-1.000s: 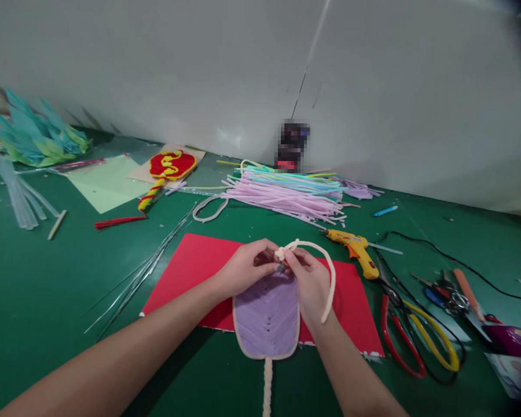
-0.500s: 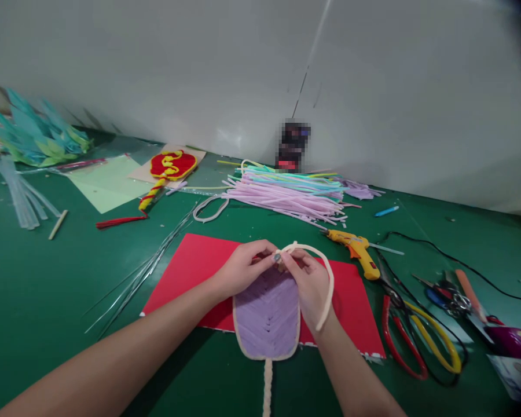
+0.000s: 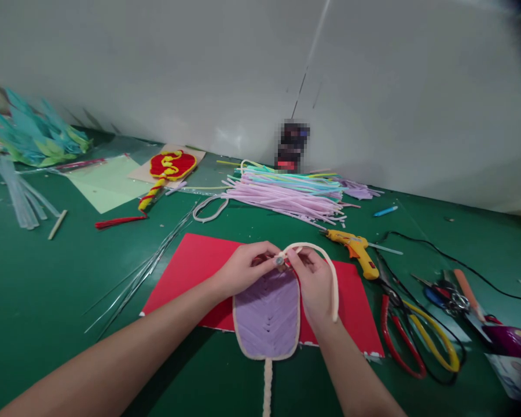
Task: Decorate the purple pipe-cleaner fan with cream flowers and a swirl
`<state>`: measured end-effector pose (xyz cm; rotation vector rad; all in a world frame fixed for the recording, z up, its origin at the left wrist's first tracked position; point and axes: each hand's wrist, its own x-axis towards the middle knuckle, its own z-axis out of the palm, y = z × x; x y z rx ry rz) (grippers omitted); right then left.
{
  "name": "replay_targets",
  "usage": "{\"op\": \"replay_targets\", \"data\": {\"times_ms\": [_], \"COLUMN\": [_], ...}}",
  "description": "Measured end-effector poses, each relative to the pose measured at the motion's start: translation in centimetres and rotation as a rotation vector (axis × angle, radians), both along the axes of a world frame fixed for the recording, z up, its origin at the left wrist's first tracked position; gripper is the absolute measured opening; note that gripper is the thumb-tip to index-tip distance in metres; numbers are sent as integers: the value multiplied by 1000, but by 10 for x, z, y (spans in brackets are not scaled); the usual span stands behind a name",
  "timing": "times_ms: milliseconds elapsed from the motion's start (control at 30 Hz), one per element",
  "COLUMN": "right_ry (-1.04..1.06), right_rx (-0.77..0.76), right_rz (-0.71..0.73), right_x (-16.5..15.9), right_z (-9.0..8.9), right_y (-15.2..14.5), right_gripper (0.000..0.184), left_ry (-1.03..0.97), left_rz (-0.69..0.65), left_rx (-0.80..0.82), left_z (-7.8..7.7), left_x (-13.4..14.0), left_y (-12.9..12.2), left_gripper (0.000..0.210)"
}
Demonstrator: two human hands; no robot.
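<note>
My left hand (image 3: pixel 247 269) and my right hand (image 3: pixel 315 284) meet above a purple fan-shaped piece (image 3: pixel 267 324) with a cream edge and a twisted cream handle (image 3: pixel 267 385). Both are closed, pinching a cream pipe cleaner (image 3: pixel 335 289) between thumbs and fingers. Its long free end arches over my right hand and hangs down toward the wrist. By the left thumb tip is a small shiny round spot; whether it is a bead or the nail, I cannot make out. Fingers hide the worked part. Under the fan lies a red sheet (image 3: pixel 195 260).
Behind lie a heap of pink and turquoise pipe cleaners (image 3: pixel 282 197) and a red-and-yellow fan (image 3: pixel 173 165). At right are a yellow glue gun (image 3: pixel 360 249), pliers (image 3: pixel 402 336) and a black cord (image 3: pixel 451 260). Thin wires (image 3: pixel 150 263) and clear glue sticks (image 3: pixel 19 197) lie left.
The cream pipe cleaner's free end has swung slightly right and upward. The fingertips have shifted a little at the pinch; the fan stays in place.
</note>
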<state>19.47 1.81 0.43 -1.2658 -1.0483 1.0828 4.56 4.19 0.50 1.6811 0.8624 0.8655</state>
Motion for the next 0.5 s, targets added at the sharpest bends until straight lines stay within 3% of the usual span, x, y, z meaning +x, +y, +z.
{"op": "replay_targets", "data": {"times_ms": [200,300,400,500], "right_ry": [-28,-38,176,333], "right_rx": [4,4,-26,-81], "right_rz": [5,81,87,64], "right_x": [-1,2,10,18], "right_z": [3,5,3,2], "right_y": [-1,0,5,8], "right_gripper": [19,21,32,43], "left_ry": [-1,-54,-107,-120], "left_rz": [36,74,62,-7], "left_rx": [16,-78,-222,-268], "left_z": [0,2,3,4], "left_x": [0,-3,-5,-6], "left_y": [0,0,1,2], "left_gripper": [21,21,22,22]}}
